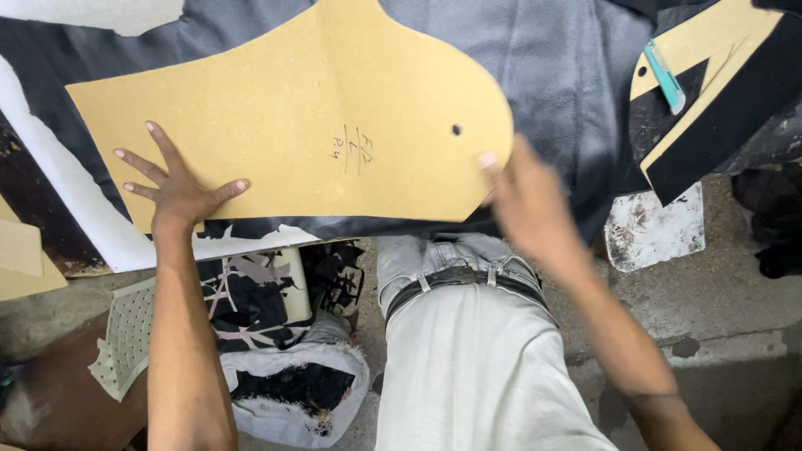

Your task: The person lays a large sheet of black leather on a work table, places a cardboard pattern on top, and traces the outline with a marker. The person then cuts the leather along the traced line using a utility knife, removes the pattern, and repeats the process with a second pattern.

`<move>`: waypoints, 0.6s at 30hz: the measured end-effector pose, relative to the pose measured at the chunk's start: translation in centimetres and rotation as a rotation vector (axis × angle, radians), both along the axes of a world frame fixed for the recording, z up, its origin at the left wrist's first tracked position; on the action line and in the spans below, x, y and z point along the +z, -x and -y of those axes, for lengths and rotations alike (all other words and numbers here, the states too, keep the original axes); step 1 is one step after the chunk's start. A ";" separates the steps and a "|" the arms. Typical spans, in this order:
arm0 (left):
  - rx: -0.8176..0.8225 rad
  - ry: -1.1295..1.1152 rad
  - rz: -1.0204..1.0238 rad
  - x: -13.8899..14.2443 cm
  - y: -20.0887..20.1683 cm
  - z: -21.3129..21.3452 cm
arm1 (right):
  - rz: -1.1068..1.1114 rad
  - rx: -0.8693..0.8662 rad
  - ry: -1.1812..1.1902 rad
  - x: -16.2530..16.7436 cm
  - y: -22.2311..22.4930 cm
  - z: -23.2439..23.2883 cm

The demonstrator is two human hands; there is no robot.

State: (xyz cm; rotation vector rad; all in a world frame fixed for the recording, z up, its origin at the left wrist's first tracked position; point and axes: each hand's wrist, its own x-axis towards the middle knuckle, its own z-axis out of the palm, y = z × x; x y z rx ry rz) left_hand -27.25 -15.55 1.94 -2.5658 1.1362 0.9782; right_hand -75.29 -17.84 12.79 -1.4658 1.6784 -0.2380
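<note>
Leather (560, 67), black and soft, covers most of the work surface, and on top of it lies the template (334, 125), a large flat piece of tan board with one curved edge, a small punched hole near the right end and some handwriting in the middle. It looks stiff and light, so it would probably slide easily on the smooth leather if nothing presses it down; it should keep its shape when lifted by an edge, though a thin board like this may bend or crease at the narrow parts. Good places to take it seem to be the lower edge and the right tip, where the board reaches close to the person. The left hand (175, 188) rests flat on the lower left corner of the template, fingers spread wide and open, pressing down and grasping nothing. The right hand (522, 196) is blurred; it is at the right tip of the template, with the thumb on top of the edge, but one cannot tell if the fingers close under the board or only touch it. So the template lies between both hands, held at its two lower ends. To the upper right, apart from the hands, lies a second template (710, 50) with a teal knife (666, 77) on it. Below the table a bag (292, 392) of black scraps stands on the floor.
</note>
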 end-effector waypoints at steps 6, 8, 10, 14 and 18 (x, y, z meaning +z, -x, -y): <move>-0.204 0.140 0.094 -0.4 -0.1 -0.2 | -0.357 -0.147 0.856 -6.7 15.8 5.0; -0.153 0.114 0.084 -0.5 0.1 -0.3 | -0.388 -0.034 1.078 -7.8 17.5 6.0; -0.018 0.059 0.048 -0.2 0.6 0.0 | -0.412 0.037 1.127 -8.8 17.6 7.3; 0.031 0.085 0.050 1.0 1.9 0.9 | -0.163 -0.113 0.970 -10.4 17.0 9.3; -0.029 0.110 0.077 1.8 1.6 1.2 | -0.163 -0.180 0.957 -11.6 17.7 10.0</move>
